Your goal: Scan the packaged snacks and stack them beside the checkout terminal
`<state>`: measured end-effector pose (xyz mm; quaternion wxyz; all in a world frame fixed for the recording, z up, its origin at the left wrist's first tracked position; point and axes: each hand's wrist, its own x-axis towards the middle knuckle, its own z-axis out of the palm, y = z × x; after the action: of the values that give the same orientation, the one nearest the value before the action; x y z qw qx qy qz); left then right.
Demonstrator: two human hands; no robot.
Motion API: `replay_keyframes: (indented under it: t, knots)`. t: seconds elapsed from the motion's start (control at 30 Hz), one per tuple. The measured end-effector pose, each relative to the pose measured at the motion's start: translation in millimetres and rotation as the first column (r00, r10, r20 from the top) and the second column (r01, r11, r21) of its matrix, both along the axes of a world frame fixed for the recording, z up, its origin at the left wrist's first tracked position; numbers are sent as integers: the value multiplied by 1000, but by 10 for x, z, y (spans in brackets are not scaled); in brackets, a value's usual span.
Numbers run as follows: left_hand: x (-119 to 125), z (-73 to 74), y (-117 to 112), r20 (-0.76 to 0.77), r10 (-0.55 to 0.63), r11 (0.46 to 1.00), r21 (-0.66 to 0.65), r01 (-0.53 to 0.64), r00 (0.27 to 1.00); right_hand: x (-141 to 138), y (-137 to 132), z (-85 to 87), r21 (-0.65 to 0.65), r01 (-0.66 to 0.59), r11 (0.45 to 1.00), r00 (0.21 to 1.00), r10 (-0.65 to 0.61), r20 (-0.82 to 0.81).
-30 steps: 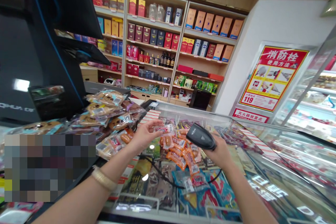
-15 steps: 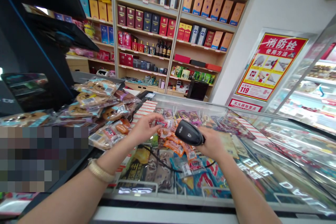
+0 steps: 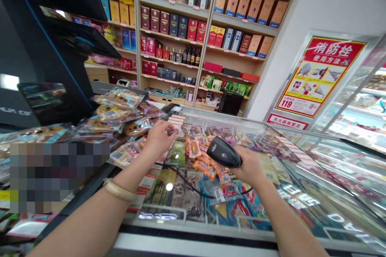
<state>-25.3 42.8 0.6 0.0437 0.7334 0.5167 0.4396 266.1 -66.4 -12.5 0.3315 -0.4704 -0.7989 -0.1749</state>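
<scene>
Left grip: packet pinched, mostly hidden
Right grip: wrapped round scanner, nose presumably kept clear
Sausages: heaped between, likely for easy reach

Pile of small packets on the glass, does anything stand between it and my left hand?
Nothing visible stands between your left hand and the left side of the pile. From the right, the black scanner in your right hand covers part of it in this view.
</scene>
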Motion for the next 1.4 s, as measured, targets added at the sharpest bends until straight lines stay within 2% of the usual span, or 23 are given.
replay_keyframes:
  t: [0.07, 0.17, 0.23, 0.3, 0.47, 0.6, 0.67, 0.7, 0.77, 0.83, 0.87, 0.93, 1.03, 1.2, 1.3, 1.4]
  knots:
    - [-98, 19, 27, -183, 109, 992, -44, -119, 977, 3, 1, -2, 10, -9, 1000, 1000, 9, -5]
    - [-172, 35, -2, -448, 149, 968, -115, -222, 882, 2, 1, 3, 15, -12, 1000, 1000, 12, -4]
    - [-173, 39, -46, -540, 174, 959, -97, -266, 823, -1, -2, 5, 6, -8, 1000, 1000, 8, -3]
    - [-156, 36, -87, -570, 202, 958, -55, -283, 796, -2, -5, 5, -15, -3, 1000, 1000, 3, -2]
    - [-126, 23, -153, -503, 220, 967, 1, -254, 836, -4, -10, -1, -34, 12, 999, 1000, -12, -3]
    - [-94, 56, -195, -480, 189, 976, -5, -219, 857, -6, -9, 2, -30, 0, 1000, 1000, 0, -19]
    - [-44, 50, -197, -431, 153, 986, 14, -163, 889, -9, -10, 4, -41, -3, 999, 1000, 1, -29]
    - [-7, 28, -192, -394, 97, 995, 19, -97, 914, -10, -11, 4, -46, -2, 999, 999, 1, -32]
    - [87, -59, -175, -323, -107, 993, 16, 119, 940, -11, -13, 2, -51, 1, 999, 1000, -3, -30]
    - [188, -188, -162, -302, -341, 935, -12, 354, 890, -12, -16, -2, -51, 7, 999, 1000, -8, -17]
    - [234, -255, -161, -305, -422, 900, -27, 435, 853, -12, -16, -4, -49, 7, 999, 1000, -8, -10]
    - [305, -368, -166, -322, -503, 856, -55, 514, 802, -14, -15, -7, -46, 4, 999, 1000, -4, 1]
    - [357, -443, -176, -361, -511, 851, -86, 517, 780, -22, -9, -8, -48, -8, 999, 1000, 8, 4]
    - [381, -441, -148, -386, -461, 879, -79, 469, 799, -32, -8, -12, -40, -4, 999, 1000, 4, 10]
    - [392, -440, -128, -278, -474, 875, -43, 483, 835, -37, -12, -9, -30, -2, 1000, 1000, 2, 9]
    - [391, -396, -131, -70, -467, 884, -17, 467, 882, -42, -18, 3, -27, -11, 1000, 1000, 11, 3]
